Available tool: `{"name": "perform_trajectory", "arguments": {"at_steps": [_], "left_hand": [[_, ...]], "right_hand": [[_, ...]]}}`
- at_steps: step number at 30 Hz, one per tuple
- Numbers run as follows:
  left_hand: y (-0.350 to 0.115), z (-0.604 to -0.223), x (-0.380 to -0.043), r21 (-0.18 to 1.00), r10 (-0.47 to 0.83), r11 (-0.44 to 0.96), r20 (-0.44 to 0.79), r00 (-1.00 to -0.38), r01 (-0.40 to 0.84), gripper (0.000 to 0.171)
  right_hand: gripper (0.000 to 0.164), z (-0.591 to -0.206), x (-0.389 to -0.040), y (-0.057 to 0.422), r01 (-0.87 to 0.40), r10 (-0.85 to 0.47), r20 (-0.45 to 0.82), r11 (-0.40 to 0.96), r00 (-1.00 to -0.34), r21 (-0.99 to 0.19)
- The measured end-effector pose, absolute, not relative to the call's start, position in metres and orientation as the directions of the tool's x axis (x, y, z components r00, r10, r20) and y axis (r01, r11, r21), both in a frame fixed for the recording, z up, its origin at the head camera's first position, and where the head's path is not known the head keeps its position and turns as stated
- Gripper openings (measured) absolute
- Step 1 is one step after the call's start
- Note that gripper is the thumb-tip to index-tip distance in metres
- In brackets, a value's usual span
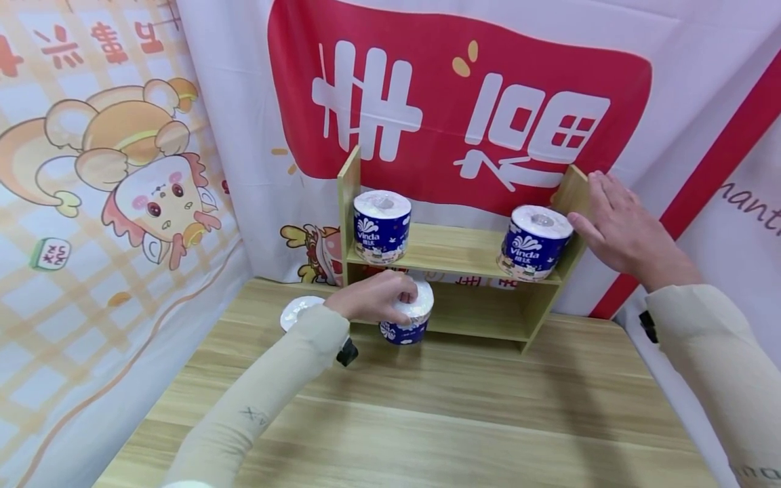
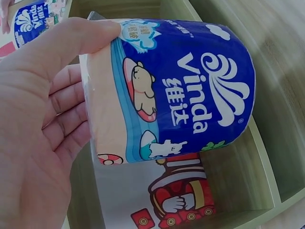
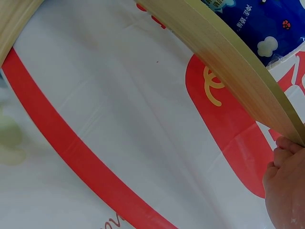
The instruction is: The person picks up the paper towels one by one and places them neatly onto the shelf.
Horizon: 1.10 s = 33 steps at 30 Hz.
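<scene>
My left hand (image 1: 379, 297) grips a toilet paper roll (image 1: 405, 333) in blue Vinda wrapping, low in front of the wooden shelf (image 1: 476, 318). In the left wrist view the thumb lies along the edge of the wrapper, and the fingers curl behind the roll. At the shelf's upper right, my right hand (image 1: 625, 227) holds the side panel, thumb across its front edge and fingers along the outside. Two similar rolls stand on the upper board, a left roll (image 1: 381, 237) and a right roll (image 1: 531, 251) near my right thumb.
Another white-topped roll (image 1: 299, 310) stands on the table left of the shelf, partly hidden by my left forearm. The wooden table (image 1: 451, 420) reaches towards me. A printed cloth (image 1: 464, 115) hangs behind the shelf, and a patterned cloth (image 1: 122, 298) on the left.
</scene>
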<state>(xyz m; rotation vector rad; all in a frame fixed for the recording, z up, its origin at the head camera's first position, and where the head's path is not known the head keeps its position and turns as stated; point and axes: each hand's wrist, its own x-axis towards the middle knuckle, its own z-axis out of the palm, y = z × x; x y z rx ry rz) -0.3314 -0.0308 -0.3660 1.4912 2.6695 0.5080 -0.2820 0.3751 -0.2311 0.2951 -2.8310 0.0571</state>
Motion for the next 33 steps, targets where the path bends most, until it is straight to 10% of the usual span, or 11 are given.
{"name": "perform_trajectory", "arguments": {"at_steps": [33], "left_hand": [[-0.025,-0.388,-0.353,0.311,0.807,0.509,0.151,-0.570,0.803,0.026]], "right_hand": [[0.087,-0.232,-0.283,0.374,-0.204,-0.190,0.306,0.979,-0.933,-0.015]]}}
